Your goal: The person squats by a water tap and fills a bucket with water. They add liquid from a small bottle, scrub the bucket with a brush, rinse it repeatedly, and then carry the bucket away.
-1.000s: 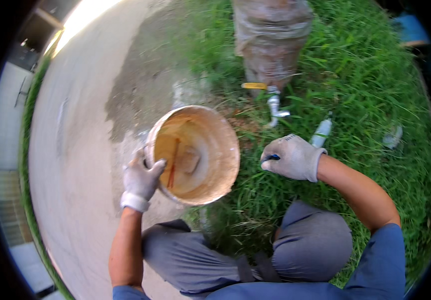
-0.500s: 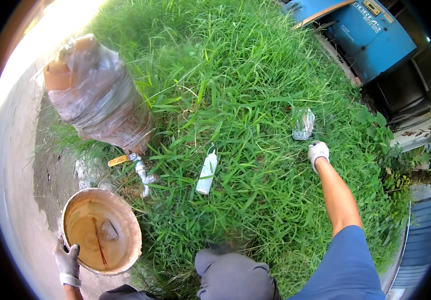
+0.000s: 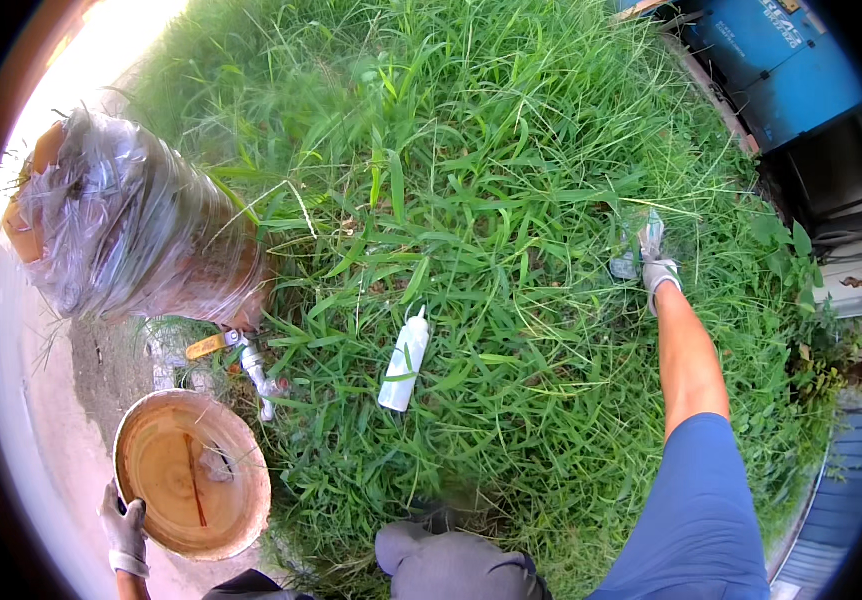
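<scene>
At the lower left, a round, dirty tan bucket (image 3: 251,490) holds a thin reddish-brown stick (image 3: 194,480) and a crumpled clear scrap (image 3: 216,463). My left hand (image 3: 123,525), in a grey-and-white glove, grips its left rim. Far out on the right, my gloved right hand (image 3: 661,272) closes on a crumpled clear plastic wrapper (image 3: 652,236) lying in the grass; blades partly cover its fingers. Between my hands, a white squeeze bottle (image 3: 405,362) with a narrow nozzle lies tilted in the grass.
A plastic-wrapped upright column (image 3: 151,225) stands at the left, above a metal tap with a yellow lever (image 3: 213,345). Tall grass (image 3: 511,330) covers the middle. A blue machine (image 3: 786,75) stands at the far right, and pavement (image 3: 46,400) runs along the left.
My right hand has moved from beside the clear wrapper onto it and closed there. The view has shifted slightly, while my left hand stays on the bucket rim.
</scene>
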Action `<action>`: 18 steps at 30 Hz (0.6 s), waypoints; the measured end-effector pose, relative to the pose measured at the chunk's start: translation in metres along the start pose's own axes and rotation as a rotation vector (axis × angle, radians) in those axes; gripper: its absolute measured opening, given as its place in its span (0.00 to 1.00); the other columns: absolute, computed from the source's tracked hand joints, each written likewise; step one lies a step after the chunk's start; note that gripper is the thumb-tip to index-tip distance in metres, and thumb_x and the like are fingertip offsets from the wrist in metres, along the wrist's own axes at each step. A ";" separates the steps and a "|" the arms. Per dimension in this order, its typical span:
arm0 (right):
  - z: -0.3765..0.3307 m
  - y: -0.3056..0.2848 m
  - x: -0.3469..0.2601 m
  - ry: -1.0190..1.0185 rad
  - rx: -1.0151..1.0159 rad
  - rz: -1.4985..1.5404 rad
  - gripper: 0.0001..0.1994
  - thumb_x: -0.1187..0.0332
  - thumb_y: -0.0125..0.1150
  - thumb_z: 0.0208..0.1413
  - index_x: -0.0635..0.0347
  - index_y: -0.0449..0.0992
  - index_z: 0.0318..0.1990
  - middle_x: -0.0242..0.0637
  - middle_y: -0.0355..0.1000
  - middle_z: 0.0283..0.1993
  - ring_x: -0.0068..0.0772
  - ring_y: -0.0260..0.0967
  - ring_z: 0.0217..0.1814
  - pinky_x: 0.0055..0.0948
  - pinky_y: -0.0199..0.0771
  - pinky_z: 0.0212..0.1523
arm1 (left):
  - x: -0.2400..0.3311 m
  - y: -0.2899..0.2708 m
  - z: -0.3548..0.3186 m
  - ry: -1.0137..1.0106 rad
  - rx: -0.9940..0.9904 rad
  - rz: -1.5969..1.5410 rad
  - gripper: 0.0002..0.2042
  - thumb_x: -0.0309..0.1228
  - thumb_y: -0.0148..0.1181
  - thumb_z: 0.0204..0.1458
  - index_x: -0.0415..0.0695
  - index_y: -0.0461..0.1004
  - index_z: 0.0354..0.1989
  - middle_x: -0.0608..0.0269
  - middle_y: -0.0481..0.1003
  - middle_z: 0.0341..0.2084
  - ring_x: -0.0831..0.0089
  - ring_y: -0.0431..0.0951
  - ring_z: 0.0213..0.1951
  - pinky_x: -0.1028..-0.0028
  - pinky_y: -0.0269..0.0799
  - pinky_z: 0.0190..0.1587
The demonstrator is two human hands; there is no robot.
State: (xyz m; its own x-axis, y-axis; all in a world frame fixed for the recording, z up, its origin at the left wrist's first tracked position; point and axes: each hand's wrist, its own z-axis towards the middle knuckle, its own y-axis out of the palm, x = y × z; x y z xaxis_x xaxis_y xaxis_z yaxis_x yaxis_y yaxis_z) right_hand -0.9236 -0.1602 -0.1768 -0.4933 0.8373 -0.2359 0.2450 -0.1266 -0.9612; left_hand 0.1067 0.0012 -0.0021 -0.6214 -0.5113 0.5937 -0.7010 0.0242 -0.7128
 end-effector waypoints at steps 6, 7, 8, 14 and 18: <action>-0.018 0.002 -0.048 -0.052 -0.246 -0.188 0.33 0.45 0.47 0.69 0.54 0.57 0.74 0.55 0.55 0.74 0.54 0.74 0.64 0.44 0.70 0.65 | -0.008 -0.009 0.001 -0.033 0.027 0.027 0.30 0.22 0.53 0.46 0.32 0.72 0.63 0.57 0.80 0.49 0.71 0.79 0.49 0.71 0.73 0.57; -0.020 0.000 -0.048 -0.057 -0.217 -0.239 0.33 0.43 0.49 0.67 0.55 0.61 0.71 0.55 0.57 0.71 0.53 0.75 0.61 0.43 0.71 0.62 | -0.011 -0.008 0.003 -0.024 0.021 0.034 0.30 0.22 0.53 0.46 0.32 0.72 0.63 0.57 0.80 0.49 0.71 0.79 0.49 0.71 0.73 0.57; -0.023 -0.004 -0.047 -0.029 -0.131 -0.227 0.33 0.41 0.50 0.65 0.56 0.66 0.67 0.55 0.60 0.67 0.53 0.77 0.58 0.43 0.73 0.60 | -0.014 -0.007 0.006 -0.015 0.013 0.041 0.30 0.22 0.53 0.46 0.32 0.72 0.63 0.56 0.80 0.49 0.71 0.79 0.49 0.71 0.73 0.57; -0.088 -0.056 -0.031 -0.025 0.061 -0.105 0.32 0.37 0.66 0.49 0.63 0.86 0.40 0.51 0.83 0.41 0.49 0.82 0.45 0.42 0.78 0.47 | -0.022 -0.009 -0.003 0.046 0.030 -0.016 0.28 0.22 0.54 0.47 0.32 0.73 0.61 0.56 0.80 0.48 0.71 0.78 0.49 0.70 0.73 0.56; -0.150 -0.116 -0.006 -0.130 0.088 -0.053 0.26 0.45 0.74 0.46 0.61 0.87 0.41 0.49 0.84 0.41 0.46 0.83 0.45 0.38 0.79 0.50 | -0.017 0.002 -0.014 0.147 0.065 -0.108 0.25 0.23 0.57 0.49 0.31 0.73 0.59 0.56 0.80 0.47 0.71 0.77 0.47 0.71 0.73 0.54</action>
State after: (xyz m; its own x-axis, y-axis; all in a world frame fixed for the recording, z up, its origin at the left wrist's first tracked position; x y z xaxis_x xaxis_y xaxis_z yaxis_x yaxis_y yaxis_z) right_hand -0.8244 -0.0707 -0.0427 -0.6088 0.7689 -0.1954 0.1443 -0.1349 -0.9803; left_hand 0.1110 0.0223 -0.0088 -0.5915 -0.3769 0.7128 -0.7451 -0.0825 -0.6619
